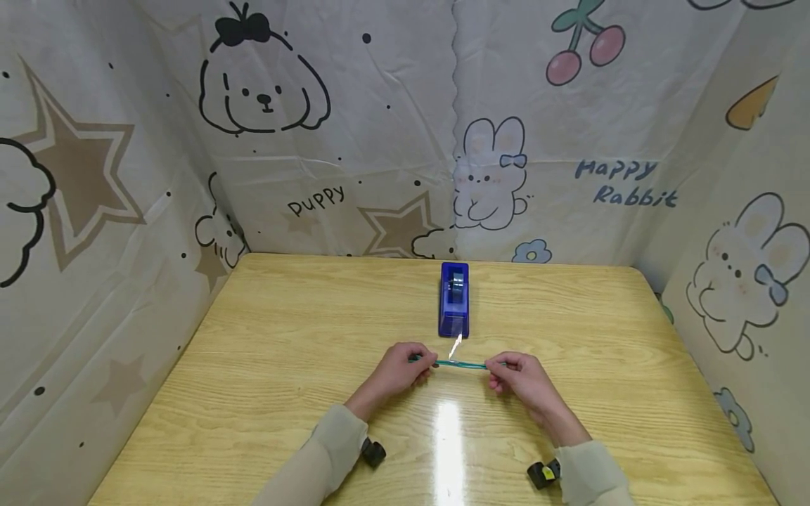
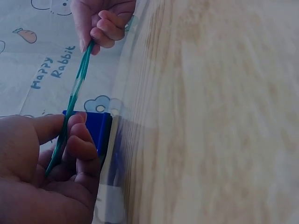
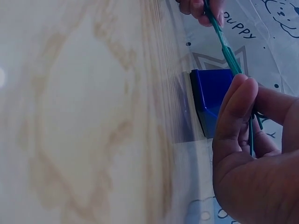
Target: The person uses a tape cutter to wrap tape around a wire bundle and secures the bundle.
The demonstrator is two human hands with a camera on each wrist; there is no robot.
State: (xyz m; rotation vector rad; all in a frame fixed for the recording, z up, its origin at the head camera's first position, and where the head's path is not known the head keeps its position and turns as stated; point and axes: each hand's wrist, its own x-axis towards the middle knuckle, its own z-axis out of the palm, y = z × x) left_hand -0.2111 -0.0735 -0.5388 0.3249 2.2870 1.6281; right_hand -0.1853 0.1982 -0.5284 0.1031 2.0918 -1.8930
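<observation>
A thin bundle of green strands [image 1: 463,365] is stretched left to right between both hands, in front of a blue tape dispenser [image 1: 454,299]. My left hand [image 1: 405,367] pinches one end between thumb and fingers, and my right hand [image 1: 520,379] pinches the other. In the left wrist view the strands [image 2: 84,67] run through the left fingers into the palm. Loose ends stick out below the right fingertips in the right wrist view. A strip of clear tape [image 1: 455,348] reaches from the dispenser to the bundle's middle, where a clear, shiny patch shows around the strands.
The wood-grain table [image 1: 285,316] carries the dispenser near its back edge. Patterned cloth [image 1: 392,140] with cartoon drawings stands behind and at both sides. A black wrist camera [image 1: 373,453] sits at the left cuff, another [image 1: 542,476] at the right cuff.
</observation>
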